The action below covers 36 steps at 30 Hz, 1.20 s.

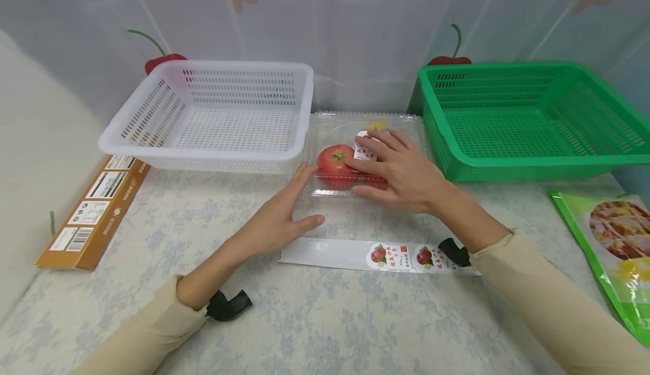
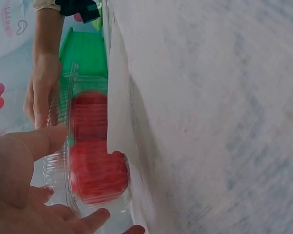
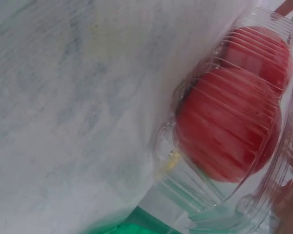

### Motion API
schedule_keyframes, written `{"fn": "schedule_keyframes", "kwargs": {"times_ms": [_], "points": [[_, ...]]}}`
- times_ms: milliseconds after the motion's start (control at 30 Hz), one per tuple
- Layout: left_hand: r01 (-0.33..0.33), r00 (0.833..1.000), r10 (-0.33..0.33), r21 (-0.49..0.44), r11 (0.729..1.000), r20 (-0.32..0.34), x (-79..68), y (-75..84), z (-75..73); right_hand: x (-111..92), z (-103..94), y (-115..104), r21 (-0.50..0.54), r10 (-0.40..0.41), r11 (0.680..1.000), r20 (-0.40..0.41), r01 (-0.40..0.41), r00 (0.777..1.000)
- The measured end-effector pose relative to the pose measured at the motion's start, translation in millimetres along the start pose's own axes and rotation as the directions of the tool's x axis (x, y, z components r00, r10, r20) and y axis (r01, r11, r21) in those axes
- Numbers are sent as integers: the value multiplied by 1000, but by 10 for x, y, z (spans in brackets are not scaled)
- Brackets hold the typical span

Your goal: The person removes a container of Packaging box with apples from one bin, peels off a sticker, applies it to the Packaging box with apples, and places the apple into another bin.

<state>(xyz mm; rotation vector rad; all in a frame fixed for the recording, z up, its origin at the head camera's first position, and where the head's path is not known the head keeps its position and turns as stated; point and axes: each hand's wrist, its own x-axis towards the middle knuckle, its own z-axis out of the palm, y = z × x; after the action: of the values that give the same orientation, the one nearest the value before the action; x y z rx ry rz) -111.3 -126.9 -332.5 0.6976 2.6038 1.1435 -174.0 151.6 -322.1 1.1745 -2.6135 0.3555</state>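
Note:
Two red apples (image 1: 333, 163) sit inside a clear plastic clamshell box (image 1: 325, 122), whose lid is down. My right hand (image 1: 401, 172) lies over the box's right part, its straight fingers pressing on a white apple sticker (image 1: 363, 152) on the lid. These fingers hide part of the sticker and most of the second apple. At the box's left side my left hand (image 1: 276, 220) reaches forward with extended fingers, the fingertips by its front left corner. The left wrist view shows this hand (image 2: 19, 180) spread beside the box (image 2: 73, 190), gripping nothing.
A strip of round-printed apple stickers (image 1: 325, 254) lies in front of the box. A white basket (image 1: 228, 158) stands left, a green basket (image 1: 528, 169) right. An orange-brown carton (image 1: 96, 211) lies far left, a green food packet (image 1: 584, 239) far right.

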Motion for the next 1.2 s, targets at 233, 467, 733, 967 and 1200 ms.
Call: {"fn": "schedule_keyframes", "kwargs": {"times_ms": [233,467,733,967,1200], "points": [[-3,1000,3,-1,1000,-7,-4,-7,-9,2,-3,-1,126,5,992,-122,10,993],[-2,1000,2,-15,1000,-13,1,-20,2,-58,43,22,218,32,975,-283,31,959],[-6,1000,6,-13,1000,-13,2,-31,11,-63,65,27,244,52,969,-348,37,936],[-16,1000,15,-20,1000,-15,4,-33,14,-67,75,22,231,67,973,-383,25,921],[-6,1000,6,-15,1000,-5,1,-37,1,-24,41,20,65,126,991,-204,-115,971]]}}
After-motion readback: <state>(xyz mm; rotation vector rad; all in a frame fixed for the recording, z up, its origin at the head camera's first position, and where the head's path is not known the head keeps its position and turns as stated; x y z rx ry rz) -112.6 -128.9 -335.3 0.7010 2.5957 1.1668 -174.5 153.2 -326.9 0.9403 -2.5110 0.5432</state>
